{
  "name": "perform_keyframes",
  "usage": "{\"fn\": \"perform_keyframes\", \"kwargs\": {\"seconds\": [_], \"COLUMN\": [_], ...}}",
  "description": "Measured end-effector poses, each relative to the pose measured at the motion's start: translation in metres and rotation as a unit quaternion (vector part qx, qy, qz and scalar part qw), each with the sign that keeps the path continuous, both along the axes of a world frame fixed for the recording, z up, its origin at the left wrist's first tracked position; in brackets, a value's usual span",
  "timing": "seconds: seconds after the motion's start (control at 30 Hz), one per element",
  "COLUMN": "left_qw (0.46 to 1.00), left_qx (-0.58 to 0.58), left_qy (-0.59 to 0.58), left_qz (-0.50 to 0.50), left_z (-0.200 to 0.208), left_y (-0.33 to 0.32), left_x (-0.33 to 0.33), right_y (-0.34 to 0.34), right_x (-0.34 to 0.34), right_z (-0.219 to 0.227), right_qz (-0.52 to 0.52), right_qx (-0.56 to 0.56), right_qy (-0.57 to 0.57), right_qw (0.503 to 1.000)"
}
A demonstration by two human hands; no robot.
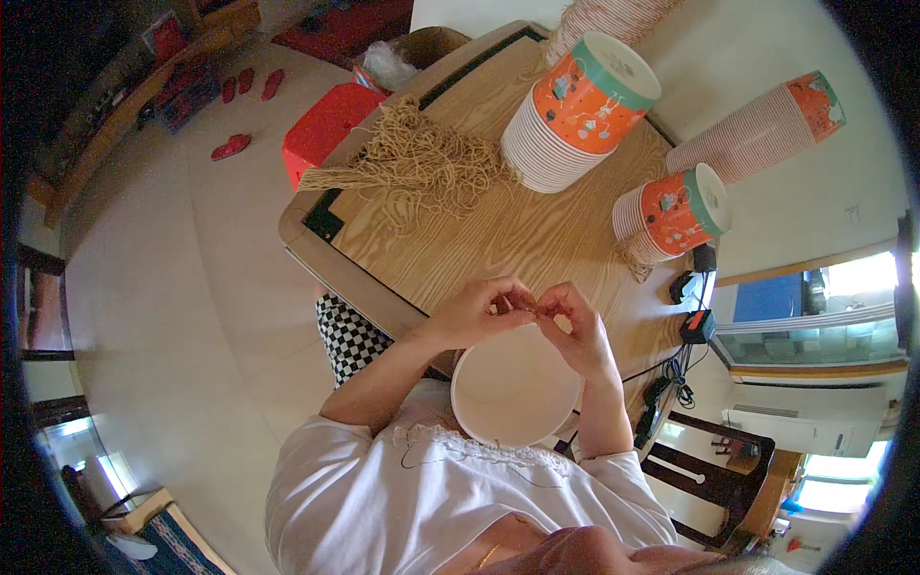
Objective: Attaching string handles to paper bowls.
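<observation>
A white paper bucket rests tilted against my body, its wide mouth facing up toward me. At its far rim, the fingertips of my left hand and my right hand meet in a pinch. Whatever is between the fingers is too small to make out. Beyond my hands, a loose heap of tan twine lies on the wooden table. Right of the heap stands a tall stack of orange and green paper buckets, upside down. A shorter stack of similar buckets sits nearer the right edge.
Another long bucket stack leans by the wall, and part of one more shows at the back. Black adapters and cables lie along the right edge. A red stool stands left of the table; red slippers lie on the floor.
</observation>
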State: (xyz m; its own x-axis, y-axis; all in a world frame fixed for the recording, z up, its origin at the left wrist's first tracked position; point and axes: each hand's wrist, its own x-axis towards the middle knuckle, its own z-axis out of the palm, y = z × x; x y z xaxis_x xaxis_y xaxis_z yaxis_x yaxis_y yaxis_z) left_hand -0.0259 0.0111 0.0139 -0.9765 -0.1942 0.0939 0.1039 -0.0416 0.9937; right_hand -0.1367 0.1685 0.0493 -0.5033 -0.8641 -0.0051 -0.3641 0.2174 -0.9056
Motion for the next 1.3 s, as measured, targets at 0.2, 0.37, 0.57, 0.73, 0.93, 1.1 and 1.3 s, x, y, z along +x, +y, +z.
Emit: {"fn": "perform_keyframes", "kwargs": {"seconds": [0.2, 0.37, 0.57, 0.73, 0.93, 1.1, 1.3], "left_qw": [0.999, 0.999, 1.0, 0.999, 0.999, 0.999, 0.999], "left_qx": [-0.005, -0.029, 0.0, -0.018, -0.025, 0.002, 0.036], "left_qy": [-0.015, -0.026, -0.02, -0.021, -0.013, -0.016, -0.01], "left_qz": [-0.035, -0.034, -0.014, -0.04, -0.028, -0.032, -0.034], "left_z": [-0.005, -0.01, -0.012, 0.003, -0.016, -0.011, -0.006], "left_y": [-0.001, -0.003, -0.007, -0.008, -0.006, -0.007, -0.01], "left_x": [-0.003, -0.005, -0.003, -0.002, -0.004, -0.002, -0.002], "right_y": [-0.001, -0.001, -0.002, -0.001, -0.003, -0.003, -0.004], "right_x": [0.001, 0.001, 0.001, 0.001, 0.002, 0.003, 0.004], "right_z": [0.002, 0.001, 0.003, 0.004, 0.006, 0.007, 0.012], "right_qz": [0.005, -0.002, 0.003, -0.003, -0.001, -0.005, 0.003], "right_qx": [0.0, -0.008, -0.005, -0.001, -0.004, -0.003, 0.01], "right_qy": [-0.011, -0.005, 0.018, 0.022, 0.027, 0.026, 0.037], "right_qw": [1.0, 1.0, 1.0, 1.0, 1.0, 1.0, 0.999]}}
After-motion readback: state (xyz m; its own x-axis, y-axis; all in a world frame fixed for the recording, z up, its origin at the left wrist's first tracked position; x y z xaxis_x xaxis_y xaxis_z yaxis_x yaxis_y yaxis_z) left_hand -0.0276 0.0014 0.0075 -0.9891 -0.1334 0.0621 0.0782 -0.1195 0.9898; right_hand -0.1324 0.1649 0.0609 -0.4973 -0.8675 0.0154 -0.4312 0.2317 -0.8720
